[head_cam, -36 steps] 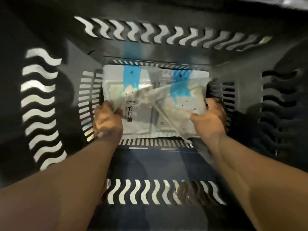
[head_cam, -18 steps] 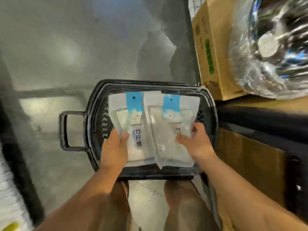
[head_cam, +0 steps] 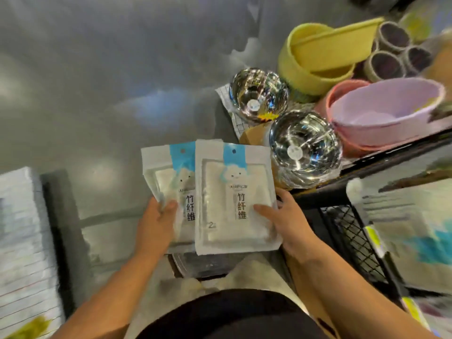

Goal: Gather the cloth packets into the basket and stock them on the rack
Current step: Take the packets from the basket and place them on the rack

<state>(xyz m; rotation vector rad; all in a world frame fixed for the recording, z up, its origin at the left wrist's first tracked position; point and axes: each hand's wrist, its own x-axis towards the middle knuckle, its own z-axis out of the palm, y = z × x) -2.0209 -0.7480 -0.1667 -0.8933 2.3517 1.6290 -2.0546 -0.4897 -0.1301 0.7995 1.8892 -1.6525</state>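
Left hand [head_cam: 156, 225] pinches one white blue-tabbed cloth packet [head_cam: 163, 172]; right hand [head_cam: 291, 222] grips the overlapping second packet [head_cam: 230, 199]. Both are now lifted above the black basket [head_cam: 208, 265], with the black rack edge [head_cam: 342, 189] just to the right and bare grey floor [head_cam: 97, 94] to the left.

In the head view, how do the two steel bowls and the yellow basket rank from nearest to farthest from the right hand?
1. Near bowl, just above the right hand, which holds the right packet.
2. Far bowl, higher up and slightly left.
3. Yellow basket, behind the far bowl, at the upper right.
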